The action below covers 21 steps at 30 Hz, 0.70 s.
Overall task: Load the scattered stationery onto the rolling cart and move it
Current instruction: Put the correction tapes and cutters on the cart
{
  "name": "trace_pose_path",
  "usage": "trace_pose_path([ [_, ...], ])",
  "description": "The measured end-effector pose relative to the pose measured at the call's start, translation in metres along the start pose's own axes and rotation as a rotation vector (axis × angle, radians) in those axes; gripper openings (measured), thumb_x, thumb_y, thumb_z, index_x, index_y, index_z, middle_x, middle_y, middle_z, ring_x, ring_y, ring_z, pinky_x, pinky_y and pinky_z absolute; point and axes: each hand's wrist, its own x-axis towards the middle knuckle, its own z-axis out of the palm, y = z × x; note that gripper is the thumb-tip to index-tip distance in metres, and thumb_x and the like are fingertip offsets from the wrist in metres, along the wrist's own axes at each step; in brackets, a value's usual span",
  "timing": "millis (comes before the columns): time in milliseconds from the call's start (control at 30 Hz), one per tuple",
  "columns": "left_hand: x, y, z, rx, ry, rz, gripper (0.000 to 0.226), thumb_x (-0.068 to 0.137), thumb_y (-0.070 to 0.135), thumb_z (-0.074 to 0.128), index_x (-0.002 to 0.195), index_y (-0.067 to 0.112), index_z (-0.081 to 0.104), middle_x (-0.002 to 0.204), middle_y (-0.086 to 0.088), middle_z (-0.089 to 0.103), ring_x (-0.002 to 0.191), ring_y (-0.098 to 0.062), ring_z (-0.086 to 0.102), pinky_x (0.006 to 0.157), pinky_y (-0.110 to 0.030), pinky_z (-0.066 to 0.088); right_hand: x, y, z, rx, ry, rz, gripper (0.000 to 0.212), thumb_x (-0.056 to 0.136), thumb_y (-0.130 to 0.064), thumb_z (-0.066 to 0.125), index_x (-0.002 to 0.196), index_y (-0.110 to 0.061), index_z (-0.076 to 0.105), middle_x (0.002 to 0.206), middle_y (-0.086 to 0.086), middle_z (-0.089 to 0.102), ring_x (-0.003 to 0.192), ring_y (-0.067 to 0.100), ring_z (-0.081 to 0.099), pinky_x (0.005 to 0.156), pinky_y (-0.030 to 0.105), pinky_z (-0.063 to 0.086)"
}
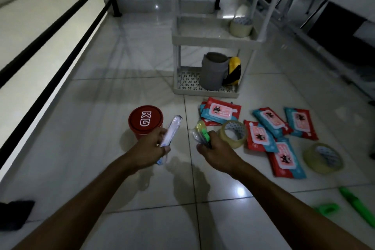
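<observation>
Left hand (152, 144): fingers curled round a clear slim pack (170, 132), its far end pointing to 1 o'clock. Right hand (217, 151): closed on a small bundle (199, 133) of clear and green items; exact contents cannot be told.

Nearest, at 4 o'clock by the frame edge: two green items (353, 205) on the floor (101, 128), blurred.

Just beyond left hand, 11 o'clock: red tub (145, 121), lid on, upright.

Just beyond right hand, 1 o'clock: tape roll (233, 134), touching a wipes pack. Wipes packs (282, 142) scattered from 1 to 3 o'clock, some overlapping. Second tape roll (323, 158) at 3 o'clock, just beside the packs.

Farther, 12 to 1 o'clock: cart (215, 40), white. Bottom shelf holds a grey pouch (214, 71), upright, with a yellow-black item (233, 71) touching its right side. Next shelf up holds a third tape roll (241, 27) at its right corner.

Far left, 10 o'clock: black rails (60, 32).
</observation>
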Motion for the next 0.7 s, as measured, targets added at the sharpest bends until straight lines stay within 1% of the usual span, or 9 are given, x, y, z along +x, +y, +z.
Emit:
trace_pose_path([
  [67,0.003,0.024,-0.010,-0.001,-0.014,0.013,0.038,0.092,0.014,0.060,0.123,0.027,0.044,0.113,0.000,0.057,0.101,-0.019,0.058,0.087,-0.040,0.052,-0.001,-0.010,-0.016,-0.101,0.056,-0.085,0.026,0.098,-0.026,0.054,0.122,-0.016,0.047,0.104,0.001,0.059,0.087,0.010,0.058,0.071,0.024,0.051],
  [167,0.009,0.058,-0.025,-0.048,-0.013,0.023,0.042,0.097,0.013,0.051,0.134,0.027,0.037,0.110,0.001,0.054,0.093,-0.017,0.056,0.073,-0.030,0.048,0.002,-0.030,-0.043,-0.204,0.101,-0.152,0.026,0.100,-0.030,0.050,0.123,-0.022,0.043,0.102,-0.008,0.052,0.085,0.003,0.053,0.062,0.011,0.038],
  [267,0.020,0.101,-0.041,-0.056,0.092,0.102,0.037,0.100,0.029,0.048,0.134,0.030,0.034,0.105,0.008,0.051,0.088,-0.007,0.053,0.066,-0.023,0.043,0.009,-0.058,-0.076,-0.084,0.168,-0.195,0.020,0.100,-0.033,0.050,0.117,-0.030,0.040,0.097,-0.005,0.059,0.079,0.005,0.059,0.059,0.015,0.045],
  [333,0.027,0.133,-0.054,-0.037,0.167,0.185,0.038,0.099,0.027,0.049,0.135,0.027,0.036,0.105,0.007,0.053,0.084,-0.004,0.053,0.064,-0.020,0.040,0.017,-0.081,-0.099,-0.026,0.232,-0.222,0.028,0.100,-0.031,0.050,0.125,-0.031,0.040,0.100,-0.007,0.061,0.077,0.002,0.059,0.055,0.012,0.044],
  [400,0.037,0.170,-0.072,-0.024,0.204,0.265,0.036,0.099,0.023,0.049,0.134,0.026,0.039,0.100,0.009,0.057,0.080,-0.005,0.056,0.060,-0.016,0.040,0.028,-0.106,-0.125,-0.028,0.314,-0.274,0.030,0.099,-0.029,0.052,0.129,-0.026,0.044,0.102,-0.007,0.061,0.079,-0.003,0.056,0.058,0.009,0.043],
  [467,0.044,0.208,-0.092,-0.011,0.216,0.318,0.035,0.100,0.024,0.048,0.134,0.027,0.041,0.099,0.010,0.059,0.078,-0.004,0.058,0.058,-0.013,0.041,0.035,-0.133,-0.154,-0.023,0.375,-0.297,0.027,0.099,-0.028,0.053,0.125,-0.026,0.047,0.101,-0.006,0.063,0.081,-0.002,0.057,0.066,0.012,0.046],
  [567,0.047,0.260,-0.124,0.029,0.200,0.353,0.042,0.099,0.027,0.049,0.139,0.025,0.036,0.106,0.002,0.061,0.074,-0.008,0.061,0.058,-0.016,0.044,0.034,-0.175,-0.202,-0.054,0.439,-0.299,0.027,0.097,-0.029,0.056,0.122,-0.027,0.047,0.100,-0.004,0.065,0.077,0.004,0.060,0.061,0.015,0.047],
  [633,0.042,0.294,-0.146,0.075,0.196,0.336,0.037,0.098,0.029,0.049,0.133,0.023,0.039,0.104,0.000,0.062,0.072,-0.010,0.060,0.057,-0.019,0.044,0.027,-0.207,-0.239,-0.097,0.477,-0.257,0.033,0.096,-0.034,0.056,0.126,-0.024,0.047,0.108,0.004,0.065,0.088,0.019,0.063,0.070,0.031,0.053],
  [700,0.037,0.319,-0.164,0.144,0.209,0.328,0.025,0.098,0.031,0.048,0.122,0.022,0.045,0.097,0.000,0.063,0.071,-0.011,0.059,0.056,-0.021,0.042,0.020,-0.233,-0.271,-0.129,0.483,-0.203,0.034,0.096,-0.036,0.055,0.125,-0.020,0.049,0.108,0.007,0.064,0.092,0.024,0.062,0.078,0.038,0.053],
])
